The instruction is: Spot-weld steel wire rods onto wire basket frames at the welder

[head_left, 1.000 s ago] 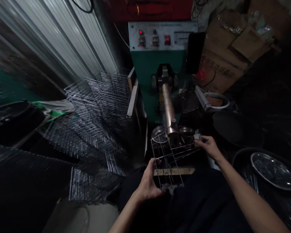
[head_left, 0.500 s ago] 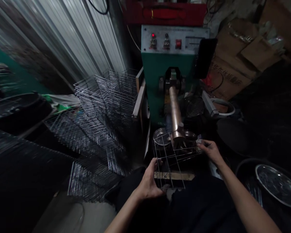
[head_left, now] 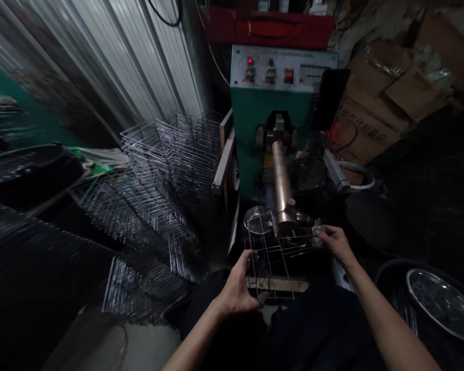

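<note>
The left hand [head_left: 237, 291] supports the wire frame [head_left: 265, 249] at its near left side. Its thumb and fingers are spread well apart in a curve, the fingers at the left edge wire and the thumb at the near corner. The right hand [head_left: 335, 241] is nearly closed, thumb and fingertips pinched on the outer end of a thin wire [head_left: 299, 238]. Whether this wire is joined to the frame cannot be told.

The wire frame is located in front of the green machine [head_left: 247, 129], above the person's lap, tilted, with its far end near the lower end of the copper-coloured cylinder [head_left: 282, 180]. Contact between frame and cylinder cannot be determined. A wooden strip [head_left: 294, 285] lies beneath the near part of the frame. A shallow metal dish [head_left: 251, 214] is situated behind the far left corner of the frame, to the left of the cylinder.

The machine's control panel [head_left: 309, 56] carries a lit red lamp [head_left: 249, 61] and a red switch [head_left: 288, 76]. Stacked wire racks [head_left: 154, 170] stand to the left of the machine; a cardboard box [head_left: 367, 118] stands to the right. A round metal tray [head_left: 444, 301] is positioned at the lower right, beyond the right forearm.
</note>
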`<state>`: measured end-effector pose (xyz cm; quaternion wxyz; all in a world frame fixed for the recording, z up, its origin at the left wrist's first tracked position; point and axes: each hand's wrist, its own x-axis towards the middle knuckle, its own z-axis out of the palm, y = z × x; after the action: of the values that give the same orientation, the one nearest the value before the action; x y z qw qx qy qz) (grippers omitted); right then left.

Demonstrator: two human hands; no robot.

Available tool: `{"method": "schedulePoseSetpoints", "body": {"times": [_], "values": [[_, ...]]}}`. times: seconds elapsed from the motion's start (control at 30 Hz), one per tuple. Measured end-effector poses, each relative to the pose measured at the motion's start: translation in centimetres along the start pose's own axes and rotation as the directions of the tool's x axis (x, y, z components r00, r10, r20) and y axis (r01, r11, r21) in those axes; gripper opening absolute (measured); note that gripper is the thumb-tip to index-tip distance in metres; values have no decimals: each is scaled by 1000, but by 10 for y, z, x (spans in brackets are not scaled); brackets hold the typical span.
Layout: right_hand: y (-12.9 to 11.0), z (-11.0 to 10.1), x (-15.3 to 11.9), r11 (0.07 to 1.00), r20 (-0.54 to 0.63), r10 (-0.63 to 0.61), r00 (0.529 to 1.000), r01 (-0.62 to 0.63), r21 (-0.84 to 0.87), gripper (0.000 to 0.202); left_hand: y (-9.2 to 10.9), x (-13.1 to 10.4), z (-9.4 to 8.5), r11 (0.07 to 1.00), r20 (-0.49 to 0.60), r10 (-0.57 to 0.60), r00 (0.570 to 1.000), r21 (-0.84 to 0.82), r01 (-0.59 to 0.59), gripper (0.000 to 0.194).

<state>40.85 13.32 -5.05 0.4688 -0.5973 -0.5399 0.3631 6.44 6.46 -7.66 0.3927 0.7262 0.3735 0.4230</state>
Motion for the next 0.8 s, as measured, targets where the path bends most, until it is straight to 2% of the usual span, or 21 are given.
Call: {"method": "schedulePoseSetpoints", "body": {"times": [0.13, 0.27, 0.37, 0.43, 0.47, 0.5, 0.57, 0.6, 0.63, 0.67, 0.7, 0.77, 0.8], "values": [[2, 3, 2, 999, -10, 10, 1000, -10, 36, 61, 0, 5, 0, 999, -8, -11, 1000, 36, 11, 90], [2, -2, -5, 999, -16, -3, 1000, 4, 45, 58, 18, 1, -2, 999, 20, -48, 999, 8, 48, 88], [0, -22, -27, 998, 96, -63, 993, 65, -24, 52, 39, -14, -11, 992, 57, -105, 993, -59, 108, 87], [-3, -38, -47, 997, 229, -24, 973, 41, -67, 46, 50, -26, -22, 954, 42, -210, 977, -209, 214, 92], [-6, -46, -56, 997, 282, 26, 959, -3, -83, 45, 55, -30, -28, 906, 22, -304, 952, -303, 296, 93], [-10, -52, -64, 994, 313, 80, 946, -51, -99, 47, 59, -33, -35, 831, 13, -420, 907, -395, 391, 92], [-18, -60, -74, 985, 319, 134, 938, -90, -149, 57, 66, -34, -48, 652, 41, -613, 789, -537, 535, 81], [-21, -61, -75, 981, 313, 122, 942, -66, -184, 61, 70, -34, -53, 590, 51, -664, 746, -577, 565, 75], [-23, -62, -75, 974, 314, 95, 945, -24, -223, 61, 73, -34, -57, 565, 49, -680, 732, -601, 565, 73], [-21, -62, -74, 965, 336, 80, 938, 12, -263, 57, 75, -35, -61, 575, 42, -662, 748, -612, 543, 75], [-17, -61, -72, 953, 382, 96, 919, 26, -302, 51, 77, -37, -63, 604, 51, -618, 785, -607, 516, 82], [-2, -56, -69, 923, 482, 221, 848, -22, -383, 39, 79, -47, -65, 687, 129, -498, 858, -544, 481, 104], [8, -54, -68, 902, 517, 302, 801, -65, -426, 36, 79, -54, -65, 733, 194, -434, 880, -492, 470, 116]]}}
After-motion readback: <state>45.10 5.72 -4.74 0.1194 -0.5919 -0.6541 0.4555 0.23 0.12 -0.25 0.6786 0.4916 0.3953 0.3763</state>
